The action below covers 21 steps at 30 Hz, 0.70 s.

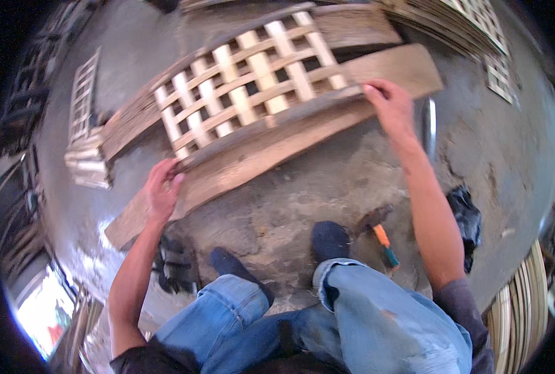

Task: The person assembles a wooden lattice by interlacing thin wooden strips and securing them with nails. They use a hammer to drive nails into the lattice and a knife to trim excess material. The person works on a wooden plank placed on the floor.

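Where the person sits above a concrete floor point(327, 187), a pale wooden lattice panel point(252, 78) lies slantwise on a long weathered plank point(277, 146), and both hands meet it at its near edge. The left hand point(163, 187) curls around the lower left corner of the lattice, fingers wrapped over the frame strip, though the fingertips themselves are hidden behind the wood. The right hand point(391, 106) presses on the lattice's right end where it meets the plank; its fingers bend over the edge, so whether they grip or merely rest cannot be told. A hammer point(380, 240) with an orange and green handle lies on the floor just beside the right knee, its head partly lost in shadow. A crumpled black bag point(466, 221) sits near the right forearm. More lattice panels point(477, 25) are stacked at the upper right, cut off by the dark rim, and a narrow white one point(83, 96) lies at the left. A dark object beside the left foot is too murky to identify.
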### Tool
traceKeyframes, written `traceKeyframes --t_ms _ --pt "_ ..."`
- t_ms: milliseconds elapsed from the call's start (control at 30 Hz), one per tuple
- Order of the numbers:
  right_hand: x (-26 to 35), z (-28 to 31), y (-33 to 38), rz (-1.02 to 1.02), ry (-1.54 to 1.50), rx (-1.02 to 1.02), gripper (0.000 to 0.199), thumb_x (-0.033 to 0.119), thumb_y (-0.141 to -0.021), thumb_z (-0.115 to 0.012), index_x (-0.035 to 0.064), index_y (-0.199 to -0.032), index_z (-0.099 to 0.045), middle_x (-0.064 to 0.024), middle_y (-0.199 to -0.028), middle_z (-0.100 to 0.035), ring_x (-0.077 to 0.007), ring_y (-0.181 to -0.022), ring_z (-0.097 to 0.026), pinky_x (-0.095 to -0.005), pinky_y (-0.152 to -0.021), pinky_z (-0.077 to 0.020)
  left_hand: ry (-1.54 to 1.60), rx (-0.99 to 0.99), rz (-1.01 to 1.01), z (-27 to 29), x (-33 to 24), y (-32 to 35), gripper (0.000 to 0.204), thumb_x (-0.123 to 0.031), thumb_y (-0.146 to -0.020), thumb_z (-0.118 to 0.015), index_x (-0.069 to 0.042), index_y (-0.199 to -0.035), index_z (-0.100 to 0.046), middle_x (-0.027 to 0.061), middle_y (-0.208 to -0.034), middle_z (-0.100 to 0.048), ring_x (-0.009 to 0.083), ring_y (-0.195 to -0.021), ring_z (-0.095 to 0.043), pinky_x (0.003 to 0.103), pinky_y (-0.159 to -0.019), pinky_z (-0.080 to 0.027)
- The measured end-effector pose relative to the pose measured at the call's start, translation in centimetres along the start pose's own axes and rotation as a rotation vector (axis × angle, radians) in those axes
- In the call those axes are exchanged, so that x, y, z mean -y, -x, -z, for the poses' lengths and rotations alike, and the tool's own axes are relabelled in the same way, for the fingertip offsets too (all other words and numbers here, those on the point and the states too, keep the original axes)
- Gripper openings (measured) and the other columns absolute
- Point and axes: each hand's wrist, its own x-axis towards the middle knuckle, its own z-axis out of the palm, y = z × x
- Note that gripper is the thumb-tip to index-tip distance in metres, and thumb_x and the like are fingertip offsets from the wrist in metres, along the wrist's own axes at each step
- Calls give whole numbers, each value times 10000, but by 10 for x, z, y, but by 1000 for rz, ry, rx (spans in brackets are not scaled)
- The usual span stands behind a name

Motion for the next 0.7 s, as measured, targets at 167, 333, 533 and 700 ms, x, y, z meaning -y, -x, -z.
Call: traceKeyframes --t_ms 167,333,533,700 --pt "2 9 1 -40 -22 50 272 220 -881 -683 26 -1069 -721 -67 -980 -717 -149 -910 -637 -292 -850 -481 30 22 -24 2 -10 -10 315 -75 -820 -744 -56 -1128 -680 90 -1119 -642 159 -848 -634 284 -765 -537" --pt "-8 6 -4 -44 -130 83 192 162 -906 -673 38 -1047 -715 13 -924 -684 -78 -863 -594 -231 -799 -449 99 12 30 2 -11 -6 306 -96 -824 -750 -58 -1120 -683 70 -1092 -627 148 -877 -623 281 -772 -528" --pt "-14 9 -11 -3 -181 166 227 162 -916 -670 23 -1095 -677 24 -974 -650 -62 -880 -556 -211 -821 -415 130 29 76 4 -13 -6 299 -107 -829 -748 -59 -1116 -678 44 -1073 -623 139 -878 -615 271 -779 -520" --pt "-3 17 -10 26 91 85 277 196 -924 -661 31 -1145 -665 -44 -1060 -667 -123 -986 -596 -271 -870 -450 165 41 63 5 -9 -10 294 -113 -828 -748 -64 -1108 -673 39 -1059 -621 152 -861 -616 277 -763 -525"
